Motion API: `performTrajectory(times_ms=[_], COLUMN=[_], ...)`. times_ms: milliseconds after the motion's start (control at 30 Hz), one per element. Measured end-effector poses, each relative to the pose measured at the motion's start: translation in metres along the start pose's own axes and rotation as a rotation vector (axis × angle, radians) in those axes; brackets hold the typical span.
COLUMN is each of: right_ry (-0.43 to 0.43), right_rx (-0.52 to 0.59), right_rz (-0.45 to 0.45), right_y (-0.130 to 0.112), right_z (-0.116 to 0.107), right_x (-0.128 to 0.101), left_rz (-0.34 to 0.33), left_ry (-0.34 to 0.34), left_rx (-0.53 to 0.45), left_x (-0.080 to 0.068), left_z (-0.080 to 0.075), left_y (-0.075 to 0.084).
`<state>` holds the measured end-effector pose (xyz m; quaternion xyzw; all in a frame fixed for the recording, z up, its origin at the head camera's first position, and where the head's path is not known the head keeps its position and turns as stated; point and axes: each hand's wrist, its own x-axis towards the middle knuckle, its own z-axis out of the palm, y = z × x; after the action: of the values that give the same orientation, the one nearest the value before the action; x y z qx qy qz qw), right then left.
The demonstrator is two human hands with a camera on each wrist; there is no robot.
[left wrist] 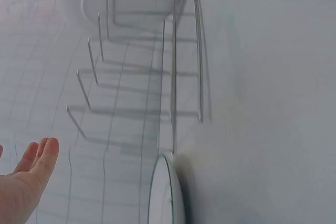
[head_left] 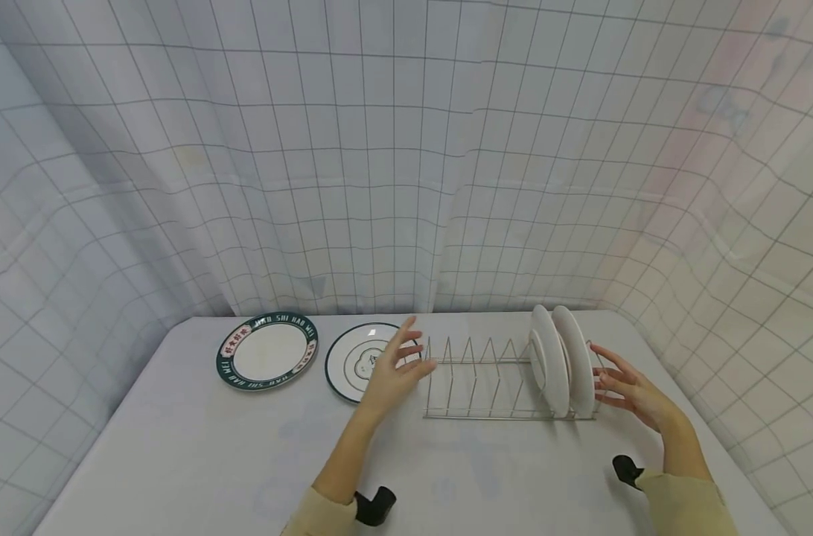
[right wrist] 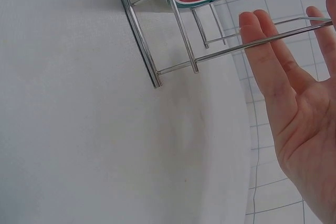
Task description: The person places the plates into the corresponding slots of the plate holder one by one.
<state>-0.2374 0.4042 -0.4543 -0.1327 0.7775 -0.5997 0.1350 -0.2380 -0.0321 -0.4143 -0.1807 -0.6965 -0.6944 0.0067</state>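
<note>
A wire dish rack (head_left: 487,387) stands on the white table (head_left: 199,454), with two white plates (head_left: 562,359) upright in its right end. My left hand (head_left: 394,366) hovers open at the rack's left end, above a green-rimmed white plate (head_left: 348,359) lying flat. My right hand (head_left: 626,387) is open just right of the standing plates, holding nothing. The left wrist view shows the rack's wires (left wrist: 173,77), my fingertips (left wrist: 39,153) and the flat plate's edge (left wrist: 163,192). In the right wrist view my open palm (right wrist: 296,93) is beside the rack's corner (right wrist: 163,72).
A second flat plate with a dark green lettered rim (head_left: 267,351) lies at the table's back left. A gridded white curtain (head_left: 406,164) hangs behind and around the table. The rack's left slots hold nothing.
</note>
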Motion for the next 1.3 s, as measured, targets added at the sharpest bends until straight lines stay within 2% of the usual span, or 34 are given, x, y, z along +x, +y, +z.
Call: performTrajectory(times_ms=[167, 233, 367, 500, 633, 700, 800, 1033, 1167, 1300], right_ry=[0.000, -0.003, -0.002, 0.006, 0.004, 0.000, -0.004, -0.002, 0.001, -0.004], right_rx=[0.002, 0.005, -0.010, -0.029, -0.019, -0.012, -0.009, -0.016, -0.013, -0.004], right_rz=[0.001, 0.002, 0.004, 0.007, 0.010, 0.007, 0.003, 0.013, 0.017, 0.009], right_y=[0.000, -0.001, -0.002, -0.004, -0.004, -0.003, -0.002, -0.002, -0.003, -0.003], right_z=[0.001, 0.001, 0.000, 0.000, -0.001, -0.001, -0.001, 0.000, 0.001, 0.001], right_x=[0.000, 0.000, -0.001, -0.002, -0.002, -0.002, -0.002, -0.002, -0.001, -0.001], left_rz=[-0.056, -0.095, -0.158, -0.236, -0.341, -0.378, -0.429, -0.510, -0.525, -0.536], left_ry=[0.186, 0.266, 0.425, 0.561, 0.678, 0.708, 0.708, 0.618, 0.585, 0.585], left_rx=[0.084, 0.086, 0.162, 0.280, 0.285, 0.258, 0.222, 0.116, 0.129, 0.159], left_x=[-0.023, -0.034, -0.055, -0.072, -0.085, -0.089, -0.092, -0.087, -0.082, -0.077], left_z=[-0.067, -0.093, -0.142, -0.184, -0.215, -0.225, -0.234, -0.240, -0.241, -0.240], left_y=[-0.023, -0.026, -0.028, -0.032, -0.040, -0.044, -0.051, -0.061, -0.069, -0.076])
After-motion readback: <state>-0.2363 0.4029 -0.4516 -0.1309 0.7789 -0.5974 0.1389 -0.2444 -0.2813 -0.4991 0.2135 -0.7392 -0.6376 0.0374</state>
